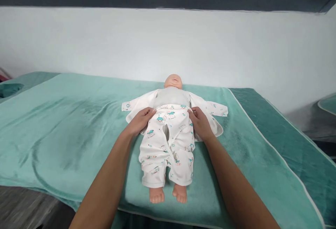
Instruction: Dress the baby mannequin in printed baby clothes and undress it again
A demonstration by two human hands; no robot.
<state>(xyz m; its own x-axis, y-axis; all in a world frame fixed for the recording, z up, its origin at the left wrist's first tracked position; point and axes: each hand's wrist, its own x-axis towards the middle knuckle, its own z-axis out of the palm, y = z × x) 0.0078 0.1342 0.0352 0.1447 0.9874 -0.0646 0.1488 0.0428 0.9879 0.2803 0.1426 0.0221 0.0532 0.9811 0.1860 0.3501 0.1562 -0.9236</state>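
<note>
A baby doll [173,82] lies on its back on a teal towel [78,124], head away from me and bare feet toward me. It wears white printed trousers [168,141] and an open white printed jacket [210,108] over a grey body. My left hand [140,120] grips the trousers' waistband at the doll's left-hand side in view. My right hand [201,122] grips the waistband on the other side. Both hands have fingers curled on the cloth.
The towel covers a padded table [301,145] with a darker teal cover showing on the right. A white wall [168,43] stands behind. Another teal-covered surface [328,104] shows at the far right, and dark floor [23,208] at the lower left.
</note>
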